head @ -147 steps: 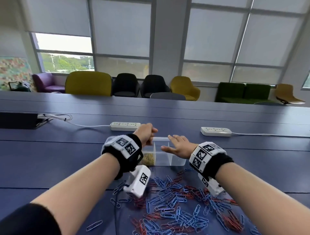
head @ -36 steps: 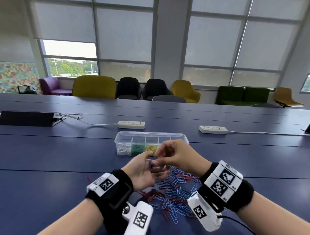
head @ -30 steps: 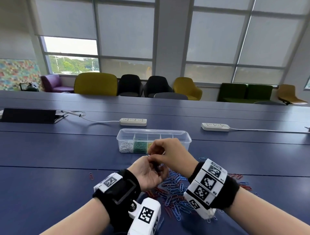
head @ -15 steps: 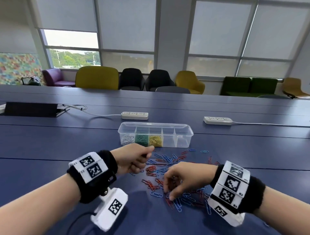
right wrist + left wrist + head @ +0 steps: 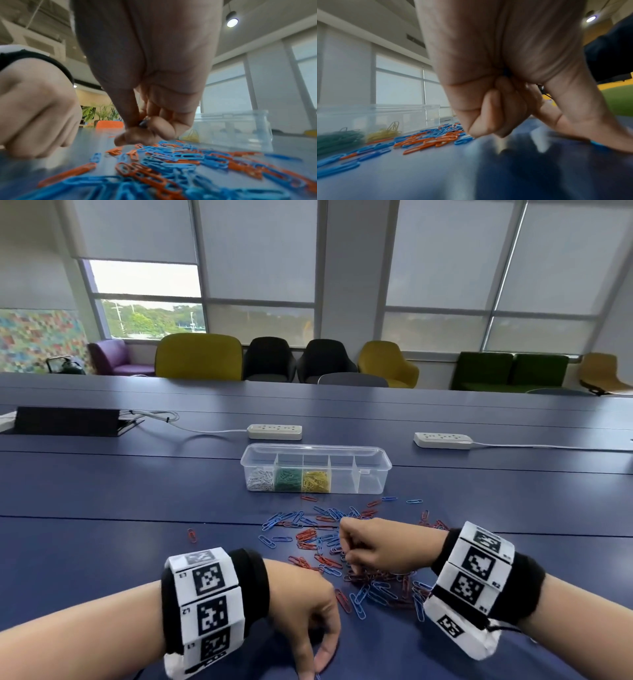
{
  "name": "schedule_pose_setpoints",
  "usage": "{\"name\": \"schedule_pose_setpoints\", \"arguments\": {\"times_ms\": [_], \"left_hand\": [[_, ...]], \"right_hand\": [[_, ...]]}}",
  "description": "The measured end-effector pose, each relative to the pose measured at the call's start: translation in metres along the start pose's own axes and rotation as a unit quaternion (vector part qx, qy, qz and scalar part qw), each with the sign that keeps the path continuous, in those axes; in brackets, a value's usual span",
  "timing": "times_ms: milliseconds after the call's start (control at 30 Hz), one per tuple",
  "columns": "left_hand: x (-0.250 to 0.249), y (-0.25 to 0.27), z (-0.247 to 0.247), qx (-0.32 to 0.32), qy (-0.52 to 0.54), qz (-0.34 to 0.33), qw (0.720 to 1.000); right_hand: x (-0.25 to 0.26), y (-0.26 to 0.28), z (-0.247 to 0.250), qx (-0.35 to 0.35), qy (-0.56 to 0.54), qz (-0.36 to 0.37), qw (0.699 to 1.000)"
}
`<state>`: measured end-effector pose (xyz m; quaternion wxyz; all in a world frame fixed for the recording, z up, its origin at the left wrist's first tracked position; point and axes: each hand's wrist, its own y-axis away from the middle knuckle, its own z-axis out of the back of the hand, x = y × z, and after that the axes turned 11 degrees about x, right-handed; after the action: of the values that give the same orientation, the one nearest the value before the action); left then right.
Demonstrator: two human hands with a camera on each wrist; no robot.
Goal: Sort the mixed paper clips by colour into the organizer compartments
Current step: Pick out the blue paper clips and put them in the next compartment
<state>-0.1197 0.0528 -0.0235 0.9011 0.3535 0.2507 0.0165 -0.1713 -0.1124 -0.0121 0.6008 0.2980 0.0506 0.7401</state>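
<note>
A long dark blue table [image 5: 102,491] runs across the view, seen from the person's own head. Far left on it lies a flat black device [image 5: 66,421], its white cable leading right to a white power strip [image 5: 274,432].

In the near left, the left hand [image 5: 305,607] hangs over the table with fingers curled under and thumb pointing down to the surface. The left wrist view shows a blue paper clip [image 5: 597,143] flat on the table at the thumb's tip; whether the thumb pins it or the hand grips anything, I cannot tell.

In the centre, beyond both hands, stands a clear plastic organizer [image 5: 315,449] (five compartments in a row). From its left end they hold white clips [image 5: 260,479], green clips [image 5: 288,479] and yellow clips [image 5: 317,480]; the two right compartments look bare.

Between the organizer and the hands sprawls a loose pile of blue and red clips [image 5: 308,534], with one red clip [image 5: 192,534] lying apart to its left.

The right hand [image 5: 380,546] is over the pile, fingers bunched tightly downward, tips touching the thumb. Something small and dark sits in that pinch in the right wrist view, too blurred to name.

A second power strip [image 5: 442,440] lies at the far right.
</note>
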Motion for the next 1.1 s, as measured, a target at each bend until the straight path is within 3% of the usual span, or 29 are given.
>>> {"name": "schedule_pose_setpoints", "arguments": {"times_ms": [133, 200, 233, 267, 333, 400, 467, 567, 700, 800, 867, 900, 933, 1033, 1100], "left_hand": [[0.007, 0.006, 0.002, -0.044, 0.014, 0.073, 0.996], [0.016, 0.017, 0.010, -0.132, 0.143, 0.082, 0.977], [0.023, 0.023, 0.015, -0.187, 0.253, 0.062, 0.947], [0.029, 0.032, 0.021, -0.236, 0.369, 0.024, 0.899], [0.045, 0.049, 0.030, -0.306, 0.545, -0.069, 0.777], [0.063, 0.061, 0.036, -0.332, 0.651, -0.155, 0.665], [0.078, 0.065, 0.037, -0.342, 0.710, -0.204, 0.580], [0.093, 0.062, 0.035, -0.348, 0.755, -0.220, 0.510], [0.104, 0.055, 0.037, -0.345, 0.783, -0.211, 0.472], [0.105, 0.050, 0.040, -0.343, 0.796, -0.182, 0.464], [0.108, 0.048, 0.040, -0.349, 0.788, -0.139, 0.487], [0.110, 0.047, 0.041, -0.353, 0.775, -0.111, 0.513], [0.110, 0.045, 0.041, -0.360, 0.748, -0.075, 0.553], [0.113, 0.039, 0.046, -0.378, 0.586, 0.079, 0.713], [0.112, 0.036, 0.051, -0.366, 0.453, 0.165, 0.796]], "right_hand": [[0.015, -0.004, -0.005, 0.049, 0.007, -0.043, 0.998], [0.023, -0.008, -0.008, 0.041, 0.042, -0.066, 0.996], [0.025, -0.010, -0.010, 0.035, 0.064, -0.078, 0.994], [0.028, -0.012, -0.012, 0.032, 0.085, -0.090, 0.992], [0.031, -0.016, -0.016, 0.023, 0.115, -0.106, 0.987], [0.031, -0.020, -0.016, 0.019, 0.119, -0.110, 0.987], [0.029, -0.025, -0.013, 0.016, 0.099, -0.109, 0.989], [0.026, -0.028, -0.010, 0.015, 0.068, -0.107, 0.992], [0.027, -0.029, -0.008, -0.005, 0.022, -0.104, 0.994], [0.029, -0.028, -0.007, -0.019, 0.005, -0.105, 0.994], [0.029, -0.029, -0.007, -0.019, 0.002, -0.109, 0.994], [0.029, -0.030, -0.007, -0.014, 0.001, -0.106, 0.994], [0.029, -0.031, -0.006, -0.008, -0.004, -0.101, 0.995], [0.026, -0.034, -0.005, 0.003, -0.009, -0.095, 0.995], [0.026, -0.035, -0.005, 0.018, 0.006, -0.090, 0.996]]}}
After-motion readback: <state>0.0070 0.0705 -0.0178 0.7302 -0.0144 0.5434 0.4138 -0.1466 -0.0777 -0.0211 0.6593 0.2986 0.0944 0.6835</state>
